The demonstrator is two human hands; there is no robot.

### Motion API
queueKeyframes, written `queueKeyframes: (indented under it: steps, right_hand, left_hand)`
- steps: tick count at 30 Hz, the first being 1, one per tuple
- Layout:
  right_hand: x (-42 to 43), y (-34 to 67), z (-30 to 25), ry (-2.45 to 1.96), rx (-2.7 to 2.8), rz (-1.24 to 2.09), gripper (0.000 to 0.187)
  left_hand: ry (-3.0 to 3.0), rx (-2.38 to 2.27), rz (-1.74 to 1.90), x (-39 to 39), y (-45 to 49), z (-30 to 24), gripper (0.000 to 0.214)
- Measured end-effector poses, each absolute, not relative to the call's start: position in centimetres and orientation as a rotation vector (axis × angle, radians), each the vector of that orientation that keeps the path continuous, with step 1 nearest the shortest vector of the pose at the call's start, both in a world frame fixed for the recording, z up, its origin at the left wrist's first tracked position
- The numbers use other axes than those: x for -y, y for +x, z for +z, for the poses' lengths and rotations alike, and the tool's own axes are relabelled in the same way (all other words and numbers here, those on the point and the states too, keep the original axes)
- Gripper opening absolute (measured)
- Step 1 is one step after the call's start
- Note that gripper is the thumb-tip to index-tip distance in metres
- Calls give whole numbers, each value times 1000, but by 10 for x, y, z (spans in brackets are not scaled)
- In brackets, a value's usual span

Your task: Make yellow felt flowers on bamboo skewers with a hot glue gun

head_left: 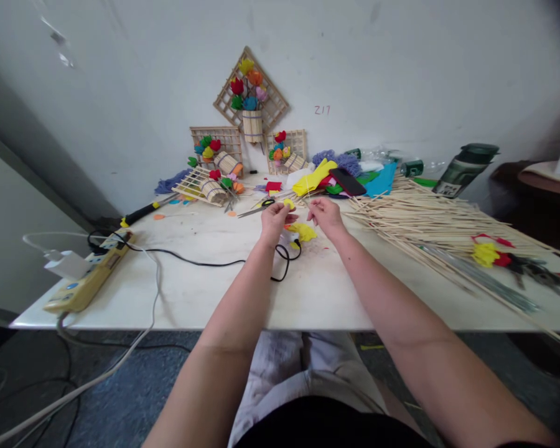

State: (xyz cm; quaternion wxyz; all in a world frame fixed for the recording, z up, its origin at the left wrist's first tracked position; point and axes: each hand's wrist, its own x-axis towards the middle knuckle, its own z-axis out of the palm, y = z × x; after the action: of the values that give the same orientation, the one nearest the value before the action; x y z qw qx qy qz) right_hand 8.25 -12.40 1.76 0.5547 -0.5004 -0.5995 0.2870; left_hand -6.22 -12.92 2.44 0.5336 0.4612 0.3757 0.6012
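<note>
Over the middle of the white table, my left hand pinches a small yellow piece of what looks like felt or cloth. My right hand is a short way to the right, thumb and fingers pressed together. A thin pale line shows near its fingertips, too fine to name. Below and between the hands lie a crumpled yellow piece of cloth and a black cable in a loop. Scissors with dark handles lie just beyond my left hand.
Stick lattices with colourful cloth flowers lean against the wall. Loose wooden sticks cover the right side, with pliers nearby. Folded yellow felt and a dark green bottle stand behind. A power strip lies at left.
</note>
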Motion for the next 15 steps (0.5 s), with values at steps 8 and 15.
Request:
queueKeyframes:
  steps: [8,15]
  right_hand:
    - [140,69,30,-996,1536,975,7]
    - [148,65,34,-1132,1587,1121,7]
  left_hand:
    - [1048,-808,1463,130,-73,26,24]
    - [1069,-797,1438,131,-72,29,28]
